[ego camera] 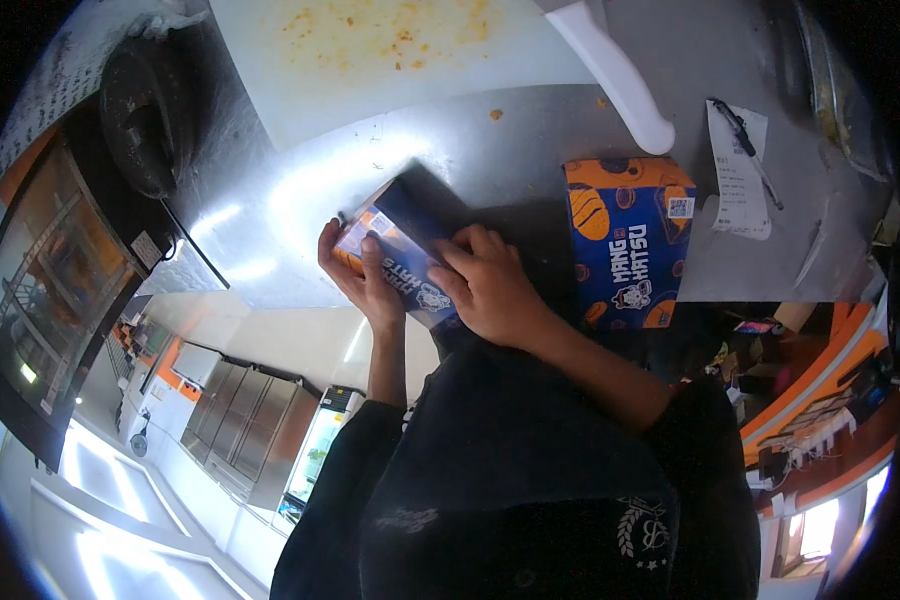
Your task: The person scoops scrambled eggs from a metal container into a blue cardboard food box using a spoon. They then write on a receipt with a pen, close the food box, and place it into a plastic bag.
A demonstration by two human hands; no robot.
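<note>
A blue and orange printed cardboard food box (397,259) is held tilted above the near edge of the metal counter. My left hand (371,281) grips its left side, thumb on the printed face and fingers round the edge. On the right side of the same box, the thumb and fingers of my right hand (487,285) press against the edge. A dark side of the carton faces up and away; its underside is hidden. To the right of my right hand lies a second matching box (630,244), print side up, bearing writing and a printed code.
A stained white cutting board (330,90) lies beyond the hands on the steel counter (510,135). A white-handled knife (622,82) rests across its corner. At right, a pen (746,150) lies on a paper slip (727,199). A glass-fronted appliance (60,255) stands at left.
</note>
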